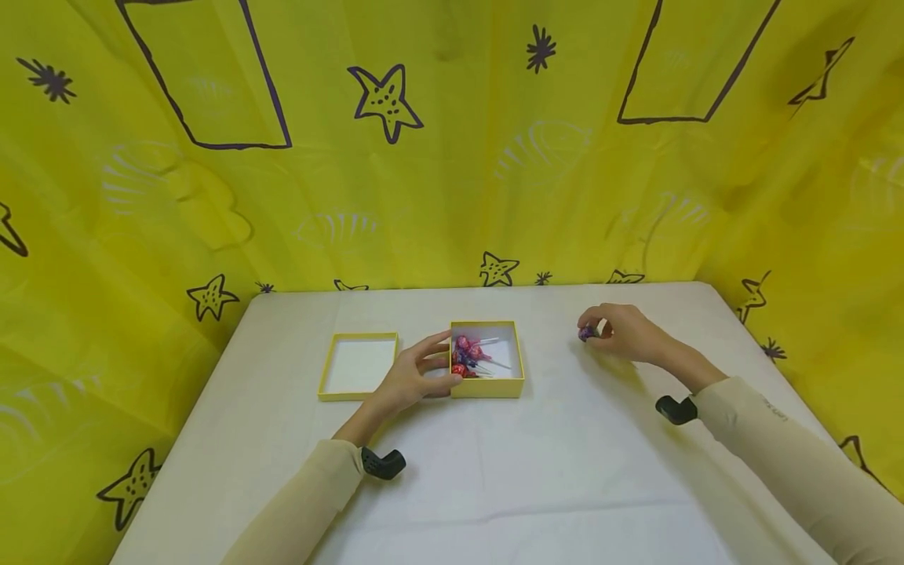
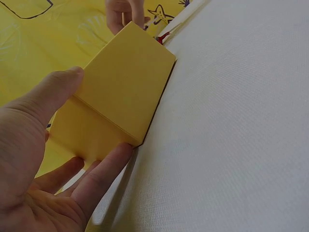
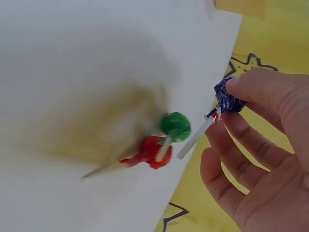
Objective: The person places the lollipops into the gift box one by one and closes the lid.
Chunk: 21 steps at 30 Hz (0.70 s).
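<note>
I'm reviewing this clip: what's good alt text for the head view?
A person's right hand pinches a dark-wrapped lollipop at a white table, while the left hand holds the left side of an open yellow box containing wrapped lollipops. A shallow yellow-rimmed lid or tray lies left of the box, before yellow patterned cloth.

Beige sleeves (image 1: 300, 498); black wrist devices (image 1: 384, 464); faint lettering (image 1: 774, 409), right sleeve (image 1: 805, 467).

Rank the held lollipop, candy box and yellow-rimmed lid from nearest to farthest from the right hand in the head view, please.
1. Held lollipop: in the right hand
2. Candy box: left of it
3. Yellow-rimmed lid: farther left
</note>
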{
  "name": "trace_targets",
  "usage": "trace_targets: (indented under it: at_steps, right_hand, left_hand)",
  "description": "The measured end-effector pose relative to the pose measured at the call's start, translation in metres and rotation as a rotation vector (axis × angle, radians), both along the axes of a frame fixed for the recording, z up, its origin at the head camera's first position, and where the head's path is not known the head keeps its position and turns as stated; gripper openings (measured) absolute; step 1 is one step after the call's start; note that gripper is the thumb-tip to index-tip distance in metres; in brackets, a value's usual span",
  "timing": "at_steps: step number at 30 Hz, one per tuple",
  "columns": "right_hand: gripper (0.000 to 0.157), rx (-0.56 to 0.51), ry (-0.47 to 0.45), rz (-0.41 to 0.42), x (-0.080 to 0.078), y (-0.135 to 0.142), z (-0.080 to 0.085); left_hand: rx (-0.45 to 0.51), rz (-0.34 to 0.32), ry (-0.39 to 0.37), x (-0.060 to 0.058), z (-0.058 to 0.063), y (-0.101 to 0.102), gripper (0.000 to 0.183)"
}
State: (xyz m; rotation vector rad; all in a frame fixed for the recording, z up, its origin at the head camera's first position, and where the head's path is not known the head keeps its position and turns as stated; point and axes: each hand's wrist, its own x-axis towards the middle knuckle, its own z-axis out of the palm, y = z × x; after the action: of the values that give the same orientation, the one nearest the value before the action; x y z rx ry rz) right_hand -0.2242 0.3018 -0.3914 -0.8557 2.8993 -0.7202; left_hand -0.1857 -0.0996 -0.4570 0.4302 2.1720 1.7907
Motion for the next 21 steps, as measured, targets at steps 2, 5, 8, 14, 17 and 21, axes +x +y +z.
trace_targets:
  at_steps: [2, 5, 8, 14, 17, 21]
  right_hand:
    - [0.022, -0.011, 0.0, 0.014, -0.001, -0.003, 0.006]
    - [0.023, -0.032, -0.013, 0.025, -0.003, -0.009, 0.016]
    - [0.024, -0.044, -0.024, 0.028, -0.005, -0.015, 0.024]
    - [0.025, -0.038, -0.036, 0.031, -0.01, -0.029, 0.036]
    - [0.024, -0.048, -0.047, 0.044, -0.012, -0.036, 0.041]
    - [0.024, -0.064, -0.044, 0.069, -0.014, -0.047, 0.046]
  left_hand:
    - [-0.002, 0.001, -0.005, 0.0, 0.0, 0.0, 0.082]
    - [-0.006, 0.003, -0.014, 0.0, 0.0, 0.0, 0.083]
    - [-0.012, 0.005, -0.012, 0.0, -0.001, 0.0, 0.082]
    - [-0.013, 0.008, -0.014, -0.001, -0.002, 0.0, 0.083]
    - [-0.008, 0.006, -0.014, -0.001, -0.002, 0.0, 0.083]
    - [0.0, 0.002, -0.014, 0.0, -0.001, 0.0, 0.083]
